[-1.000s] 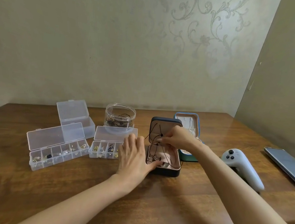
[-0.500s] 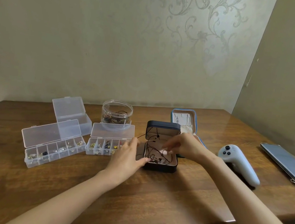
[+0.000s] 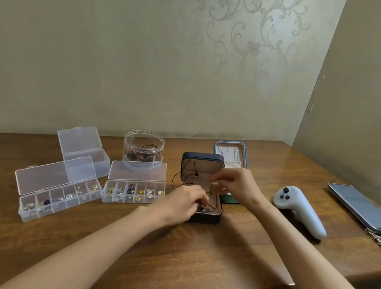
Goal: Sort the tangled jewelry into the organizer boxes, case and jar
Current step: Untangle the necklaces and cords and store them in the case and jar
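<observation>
Two hands are hovering over the open dark case (image 3: 202,168), which is sitting near the middle of the table (image 3: 194,265) with its lid standing upright and its tray facing me. Through the head camera I am seeing the left hand (image 3: 183,204) lying over the tray, fingers curled down onto the tangled jewelry (image 3: 203,209) inside. I cannot tell whether it is gripping anything. The right hand (image 3: 239,184) is hanging just above the tray's back edge, thumb and fingertips pinching a dark cord (image 3: 210,193) that is trailing down into the tray, while a second cord (image 3: 190,168) is hanging across the lid's lining. Just behind the dark case, toward the far edge, a blue case (image 3: 231,153) is lying open. To the left, the clear jar (image 3: 143,149) is holding a few dark pieces. The short organizer box (image 3: 134,191) is sitting open in front of it and the long organizer box (image 3: 58,193) nearer the left edge, both carrying small pieces in their compartments, with a plain clear box (image 3: 83,149) standing open behind them. Toward the right edge a white controller (image 3: 296,209) and a phone (image 3: 364,206) are lying.
</observation>
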`<state>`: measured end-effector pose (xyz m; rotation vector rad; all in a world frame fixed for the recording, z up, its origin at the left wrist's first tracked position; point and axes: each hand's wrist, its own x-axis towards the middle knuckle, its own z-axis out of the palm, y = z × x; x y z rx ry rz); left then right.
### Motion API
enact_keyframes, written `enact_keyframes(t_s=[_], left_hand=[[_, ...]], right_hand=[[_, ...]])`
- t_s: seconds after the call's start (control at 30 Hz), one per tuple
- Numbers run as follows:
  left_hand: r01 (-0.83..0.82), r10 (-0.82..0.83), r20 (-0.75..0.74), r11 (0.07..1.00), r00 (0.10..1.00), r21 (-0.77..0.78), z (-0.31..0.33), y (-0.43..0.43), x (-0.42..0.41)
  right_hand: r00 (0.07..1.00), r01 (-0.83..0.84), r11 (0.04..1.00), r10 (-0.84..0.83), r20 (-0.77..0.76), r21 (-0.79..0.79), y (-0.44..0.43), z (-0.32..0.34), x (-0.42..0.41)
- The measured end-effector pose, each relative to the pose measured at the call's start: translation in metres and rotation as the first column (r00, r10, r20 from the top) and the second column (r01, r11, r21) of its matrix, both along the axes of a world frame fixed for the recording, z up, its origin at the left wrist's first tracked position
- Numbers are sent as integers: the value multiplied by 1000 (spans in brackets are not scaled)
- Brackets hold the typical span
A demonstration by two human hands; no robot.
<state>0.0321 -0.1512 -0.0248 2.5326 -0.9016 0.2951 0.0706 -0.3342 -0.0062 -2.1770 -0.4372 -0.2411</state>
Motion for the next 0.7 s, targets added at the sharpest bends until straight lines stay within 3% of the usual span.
enact_keyframes(t_s=[0.13,0.27,0.37,0.43,0.53,0.6,0.7], left_hand=[[-27,17,-79,991,997,-128,-7,5,-1],[-28,16,-93,991,996,-129,-7,15,-8],[-16,2,-120,992,993,-123,-5,22,-17],[-30,14,-123,991,992,-127,-4,27,-22],[-32,11,-133,987,991,-157,-5,32,-29],[-23,1,-136,987,991,-158,-5,32,-31],[1,-19,-121,989,992,-149,-5,30,-31]], right_hand=[[997,58,985,-64,35,160,-1,4,7],[993,50,964,-76,90,263,12,13,16],[996,56,935,-78,49,351,22,18,21],[995,65,941,-87,53,333,27,17,26],[971,127,975,-160,176,184,35,10,32],[908,245,964,-265,323,102,42,3,33],[793,315,933,-360,491,174,50,-6,35]])
